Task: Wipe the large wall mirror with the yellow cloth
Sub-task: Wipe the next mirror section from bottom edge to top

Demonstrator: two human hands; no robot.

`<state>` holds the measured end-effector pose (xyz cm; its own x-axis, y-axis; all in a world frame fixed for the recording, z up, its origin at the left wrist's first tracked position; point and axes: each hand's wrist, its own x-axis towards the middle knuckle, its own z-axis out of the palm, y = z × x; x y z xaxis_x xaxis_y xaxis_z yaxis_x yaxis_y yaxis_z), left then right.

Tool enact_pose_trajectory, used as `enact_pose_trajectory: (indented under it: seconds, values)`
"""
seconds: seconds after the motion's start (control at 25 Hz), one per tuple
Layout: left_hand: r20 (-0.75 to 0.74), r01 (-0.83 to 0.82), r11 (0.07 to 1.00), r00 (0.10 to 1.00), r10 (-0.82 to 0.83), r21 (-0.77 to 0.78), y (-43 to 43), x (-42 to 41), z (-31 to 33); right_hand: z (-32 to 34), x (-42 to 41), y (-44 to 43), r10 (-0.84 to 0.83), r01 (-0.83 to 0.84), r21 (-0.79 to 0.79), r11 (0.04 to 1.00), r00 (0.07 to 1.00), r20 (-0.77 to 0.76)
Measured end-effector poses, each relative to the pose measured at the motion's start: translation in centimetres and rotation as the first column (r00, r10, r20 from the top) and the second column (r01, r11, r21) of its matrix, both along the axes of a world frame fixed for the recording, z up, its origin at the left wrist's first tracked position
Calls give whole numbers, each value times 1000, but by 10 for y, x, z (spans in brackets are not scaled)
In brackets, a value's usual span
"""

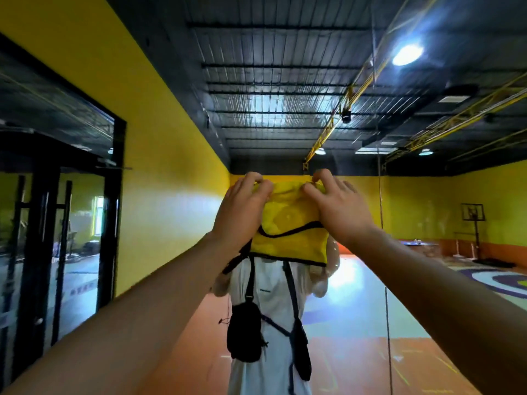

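Both bare arms raised and stretched forward, forearms converging toward the middle, left hand (242,208) back to the camera, fingers curled, pinching the cloth (288,240) at its top left edge, right hand (339,209) pinching its top right edge, hands level, near, not touching
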<state>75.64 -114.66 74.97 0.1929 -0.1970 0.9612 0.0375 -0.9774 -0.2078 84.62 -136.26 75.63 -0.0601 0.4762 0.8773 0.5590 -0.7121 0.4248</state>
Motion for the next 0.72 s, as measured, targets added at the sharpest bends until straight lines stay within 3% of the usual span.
enact_pose_trajectory:
  seconds: [0.16, 0.28, 0.4, 0.52, 0.72]
  values:
    - [20, -72, 997, 997, 71, 19, 4, 18, 63, 62, 13, 14, -78, 74, 76, 994, 995, 53]
    - [20, -183, 982, 983, 185, -55, 0, 26, 86, 78, 25, 32, -139, 129, 127, 984, 988, 70]
    - [150, -255, 964, 959, 242, 75, -11, 25, 81, 70, 33, 45, -138, 101, 226, 969, 978, 158]
    - [146, -172, 963, 979, 143, 209, -7, 30, 75, 54, 40, 57, -22, -2, 256, 967, 996, 90]
    - [50, -120, 991, 992, 117, 54, -2, 53, 53, 33, 58, 62, 3, -7, 258, 966, 1000, 16]
